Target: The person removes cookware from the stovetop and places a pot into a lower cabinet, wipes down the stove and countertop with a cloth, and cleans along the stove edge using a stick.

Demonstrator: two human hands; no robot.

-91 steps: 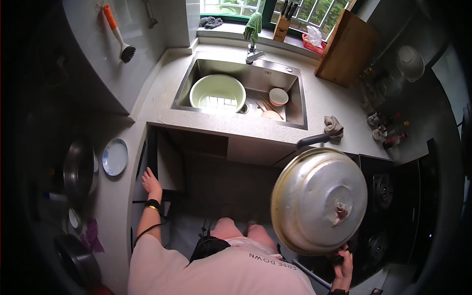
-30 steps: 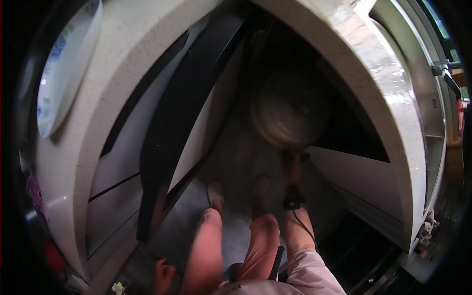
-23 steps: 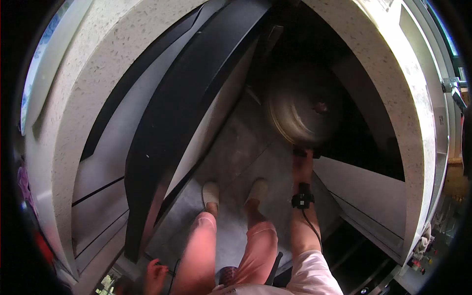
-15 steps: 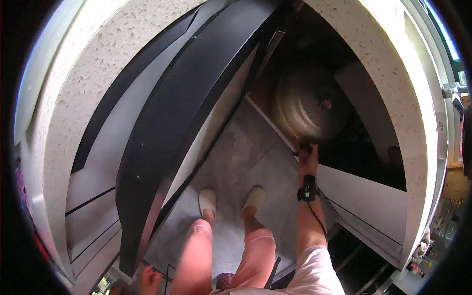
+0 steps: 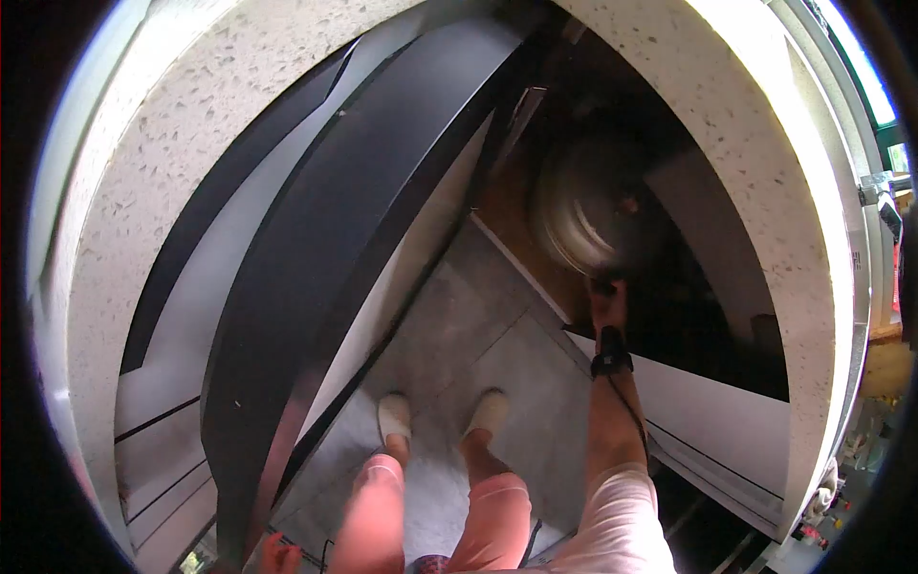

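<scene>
My right hand (image 5: 609,304) reaches into a dark cabinet, closed at the near edge of a round, shiny pan (image 5: 566,225). A dark handle-like part (image 5: 602,284) shows at my fingers. The pan seems to have a lid, with a small reddish knob (image 5: 627,205) near its middle; shadow and blur hide the rest. Beneath its left side lies the brown wooden shelf (image 5: 521,230). Down at the bottom left edge is my left hand (image 5: 280,555), small, blurred and cut off, away from the pan.
An open dark door panel (image 5: 316,239) stands left of the cabinet opening. A speckled pale countertop (image 5: 163,143) curves overhead on both sides. My feet are on the grey tiled floor (image 5: 445,354). White drawer fronts (image 5: 708,402) lie right of my arm.
My right hand and the pan have shifted farther into the cabinet, and more of the wooden shelf shows before it. My left hand has dropped towards the bottom edge. The view has tilted slightly.
</scene>
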